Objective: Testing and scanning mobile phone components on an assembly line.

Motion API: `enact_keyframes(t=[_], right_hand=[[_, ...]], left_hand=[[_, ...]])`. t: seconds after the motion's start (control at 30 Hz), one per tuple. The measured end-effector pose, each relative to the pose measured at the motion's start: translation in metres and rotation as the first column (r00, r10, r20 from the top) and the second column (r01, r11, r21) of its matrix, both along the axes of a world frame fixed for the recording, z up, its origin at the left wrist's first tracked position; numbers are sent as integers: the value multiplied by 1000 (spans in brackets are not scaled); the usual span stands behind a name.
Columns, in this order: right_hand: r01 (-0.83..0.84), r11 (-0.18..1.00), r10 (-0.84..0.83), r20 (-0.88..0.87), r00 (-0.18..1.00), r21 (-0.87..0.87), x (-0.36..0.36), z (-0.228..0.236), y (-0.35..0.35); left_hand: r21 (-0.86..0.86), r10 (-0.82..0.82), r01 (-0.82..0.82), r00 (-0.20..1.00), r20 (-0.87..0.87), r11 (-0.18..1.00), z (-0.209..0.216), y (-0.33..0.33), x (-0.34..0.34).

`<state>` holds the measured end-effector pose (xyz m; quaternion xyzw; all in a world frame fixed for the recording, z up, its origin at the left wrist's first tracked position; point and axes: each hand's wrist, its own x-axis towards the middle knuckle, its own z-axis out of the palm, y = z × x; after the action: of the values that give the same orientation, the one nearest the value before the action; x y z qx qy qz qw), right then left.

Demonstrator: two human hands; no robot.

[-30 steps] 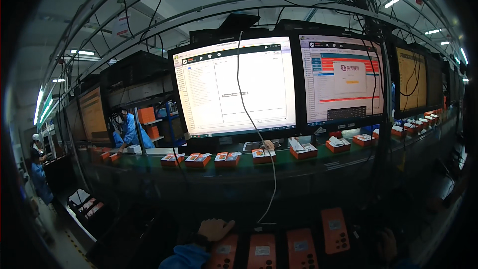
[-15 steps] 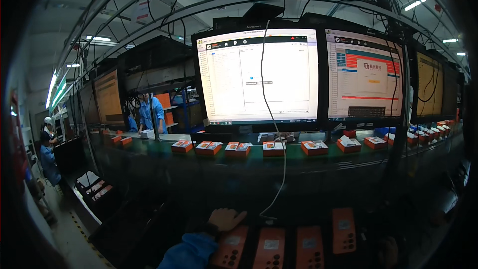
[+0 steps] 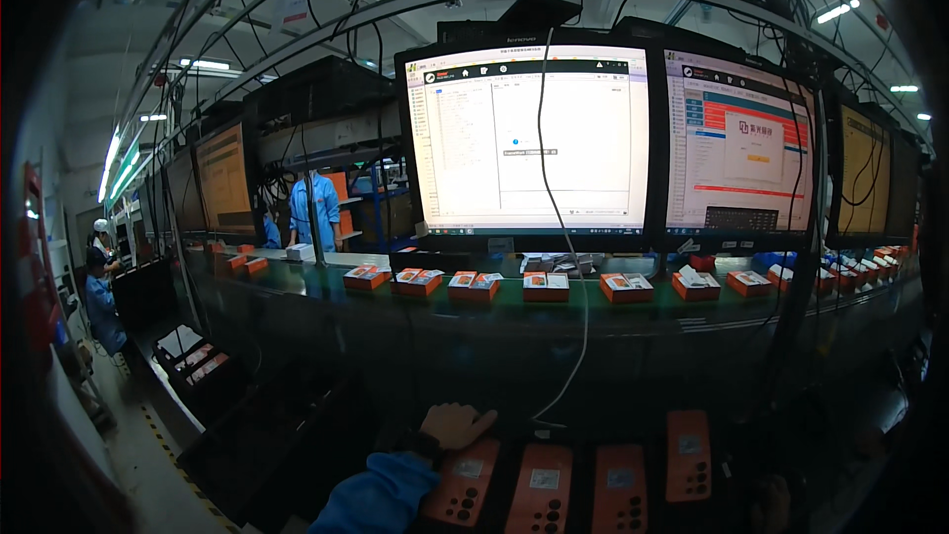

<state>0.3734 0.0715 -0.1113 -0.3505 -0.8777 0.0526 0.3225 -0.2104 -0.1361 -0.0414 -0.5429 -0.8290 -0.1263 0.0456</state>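
Observation:
Four orange phones lie in a row at the near edge, their backs with round dark lenses and pale stickers facing up. My left hand [image 3: 459, 425], in a blue sleeve, rests at the far end of the leftmost phone [image 3: 465, 485]. Its thumb stretches out to the right; the other fingers are partly hidden, and no thing shows in its grasp. To the right lie the second phone [image 3: 542, 492], the third phone [image 3: 621, 490] and the rightmost phone [image 3: 689, 457], set slightly farther away. My right hand [image 3: 771, 504] is a dim shape right of them, its fingers lost in shadow.
A white cable [image 3: 583, 336] hangs before the bright monitor [image 3: 524, 138] down to the phones. Orange boxes [image 3: 547, 287] line a green conveyor [image 3: 494, 311] behind. A second monitor [image 3: 741, 148] stands to the right. Beyond, a person in blue [image 3: 314, 210] stands; a dark tray [image 3: 198, 361] lies left.
The view has shifted slightly, so the monitors sit a little farther right. My left hand stays by the leftmost phone. The person in blue behind the conveyor has changed posture.

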Motion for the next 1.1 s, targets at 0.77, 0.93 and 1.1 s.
enact_keyframes(t=[0.77, 0.93, 1.1], right_hand=[[-21, 1000, 21, -28, 999, -6, 4, -9, 7], [-8, 1000, 8, 4, 1000, -4, 4, -6, 6], [-5, 1000, 5, -5, 1000, 2, 7, -15, 10]], left_hand=[[-222, -20, 4, 997, -69, 975, 10, 0, 2], [-187, 10, -17, 999, -40, 982, 9, 1, 2], [-168, 32, -30, 999, 8, 985, 14, 0, 5]])
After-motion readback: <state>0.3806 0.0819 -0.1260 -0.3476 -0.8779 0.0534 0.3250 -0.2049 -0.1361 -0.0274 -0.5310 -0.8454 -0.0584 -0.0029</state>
